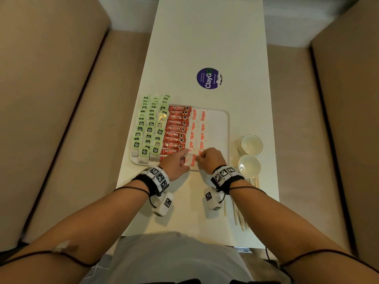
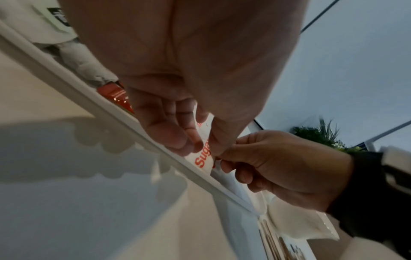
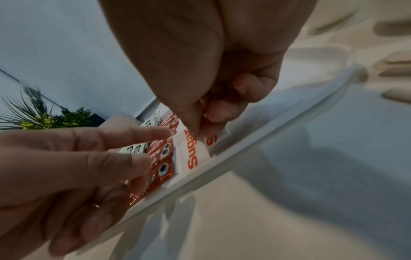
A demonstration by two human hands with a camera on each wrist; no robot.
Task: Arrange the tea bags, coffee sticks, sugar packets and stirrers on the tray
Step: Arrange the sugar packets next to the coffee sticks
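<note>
Right hand [image 1: 210, 158] curled, thumb and fingertips pinching a sugar packet [image 3: 210, 139] at near edge of tray [image 1: 220, 128]; packet touching the one already laid beside it [image 1: 192, 160]. Left hand [image 1: 177, 162] mostly straight, forefinger stretched over near ends of coffee sticks [image 1: 176, 130], holding nothing, seemingly steadying the row. Step in hand, judged: closing out the two sugar columns [image 1: 198, 128] at their near end. Tea bags [image 1: 149, 128] ranked along left side of tray, coffee sticks next, sugar in the middle; right strip of tray bare. Stirrers [image 1: 240, 216] off the tray, loose on worktop [image 1: 205, 48] near right wrist, so last group not yet started. Next move calls for: pressing the pinched packet flat and square with its neighbour, letting go without dragging it, then reaching back right for stirrers. Risk: packets light and overlapping, easy to skew the column. Two cups [image 1: 250, 154] on worktop right of tray, round sticker [image 1: 209, 78] beyond.
</note>
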